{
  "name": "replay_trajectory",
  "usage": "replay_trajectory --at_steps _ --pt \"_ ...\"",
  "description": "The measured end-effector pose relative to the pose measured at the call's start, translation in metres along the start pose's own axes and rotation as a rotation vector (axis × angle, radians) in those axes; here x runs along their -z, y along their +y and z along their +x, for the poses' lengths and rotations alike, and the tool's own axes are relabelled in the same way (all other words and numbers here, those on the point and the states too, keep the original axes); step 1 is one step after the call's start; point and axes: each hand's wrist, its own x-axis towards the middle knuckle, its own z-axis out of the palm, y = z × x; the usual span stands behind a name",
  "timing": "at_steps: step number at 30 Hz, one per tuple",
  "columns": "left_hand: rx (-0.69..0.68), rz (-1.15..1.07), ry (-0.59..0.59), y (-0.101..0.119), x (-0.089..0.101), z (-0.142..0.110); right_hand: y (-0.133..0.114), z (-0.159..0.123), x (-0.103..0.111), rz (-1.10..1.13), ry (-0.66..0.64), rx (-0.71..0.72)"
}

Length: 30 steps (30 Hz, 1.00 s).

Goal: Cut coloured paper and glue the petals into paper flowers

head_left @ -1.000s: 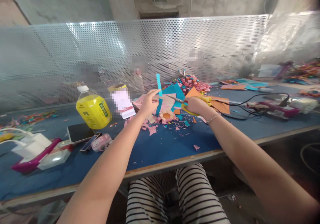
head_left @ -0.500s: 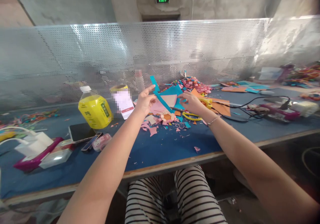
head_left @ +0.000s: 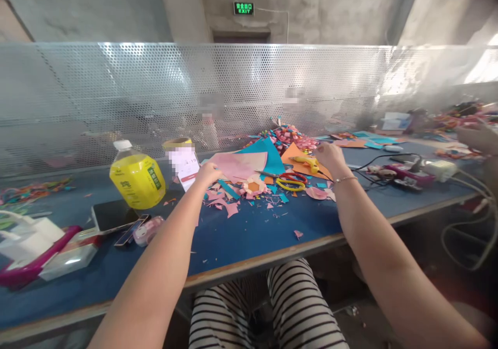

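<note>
on the tabletop [head_left: 249, 240] before me, scissors [head_left: 281, 176] lie between my left grip [head_left: 210, 173] and right grip [head_left: 331, 157]; a bottle [head_left: 138, 180] stands farther left, a paper heap [head_left: 291, 137] behind the scissors.

A blue tabletop [head_left: 252, 242] with a wooden front edge carries, at its middle, overlapping sheets of pink paper [head_left: 237, 166], teal paper [head_left: 272, 154] and orange paper [head_left: 291, 153], with a teal strip [head_left: 229, 189], loose scraps [head_left: 232, 209] and red-and-yellow scissors [head_left: 291, 184] just in front and a heap of coloured strips [head_left: 290, 137] behind. To the left stand a bottle of yellow liquid [head_left: 138, 180] and a lit phone [head_left: 189, 175], near a flat dark phone [head_left: 114, 217]. A magenta power strip [head_left: 406, 179] lies well to the right, beside dark cables [head_left: 368, 185].
</note>
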Motion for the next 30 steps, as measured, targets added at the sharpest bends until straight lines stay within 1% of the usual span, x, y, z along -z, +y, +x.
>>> replay_trajectory --at_steps 1,3,4,5,6,7,9,10,11,13,15,18,20,22,24,25,27,29,30 --pt "-0.014 0.036 0.053 0.002 0.001 -0.001 0.003 0.002 0.003 0.06 0.099 -0.031" --pt "-0.05 0.104 0.142 0.007 0.002 -0.005 0.003 0.005 0.01 0.299 0.292 -0.07" --pt "-0.084 0.121 0.173 0.01 0.002 -0.006 0.0 0.005 0.012 0.459 0.349 -0.079" --pt "-0.119 0.125 0.196 0.012 0.002 -0.007 -0.003 0.005 0.013 0.625 0.352 -0.082" --pt "-0.155 0.114 0.209 0.014 0.001 -0.008 -0.008 0.004 0.014 0.787 0.309 -0.08" --pt "-0.189 0.084 0.212 0.016 0.0 -0.008 -0.013 0.002 0.014 0.934 0.234 -0.071" --pt "-0.241 -0.016 0.189 0.019 -0.005 -0.007 -0.025 -0.004 0.014 1.158 0.011 -0.02" --pt "-0.252 -0.074 0.164 0.02 -0.008 -0.006 -0.031 -0.007 0.013 1.232 -0.107 0.01" --pt "-0.256 -0.128 0.136 0.022 -0.011 -0.006 -0.036 -0.011 0.013 1.282 -0.217 0.037" --pt "-0.25 -0.213 0.08 0.025 -0.016 -0.006 -0.045 -0.018 0.014 1.338 -0.391 0.074" --pt "-0.246 -0.265 0.041 0.03 -0.02 -0.008 -0.051 -0.024 0.017 1.364 -0.494 0.103" --pt "-0.262 -0.258 0.006 0.038 -0.02 -0.014 -0.057 -0.033 0.025 1.334 -0.529 0.203" --pt "-0.325 -0.189 -0.006 0.044 -0.017 -0.02 -0.061 -0.041 0.034 1.242 -0.522 0.285" --pt "-0.432 -0.097 -0.031 0.05 -0.015 -0.025 -0.065 -0.052 0.047 1.055 -0.519 0.365" --pt "-0.516 -0.017 -0.073 0.056 -0.014 -0.028 -0.063 -0.063 0.064 0.756 -0.535 0.452" --pt "-0.534 0.008 -0.091 0.058 -0.014 -0.029 -0.058 -0.069 0.075 0.588 -0.561 0.496" --pt "-0.528 0.024 -0.086 0.059 -0.016 -0.029 -0.039 -0.08 0.099 0.312 -0.679 0.563" --pt "-0.513 0.019 -0.03 0.057 -0.019 -0.026 -0.008 -0.094 0.124 0.153 -0.82 0.573" --pt "-0.515 0.026 -0.009 0.054 -0.021 -0.023 0.01 -0.103 0.137 0.106 -0.85 0.562"
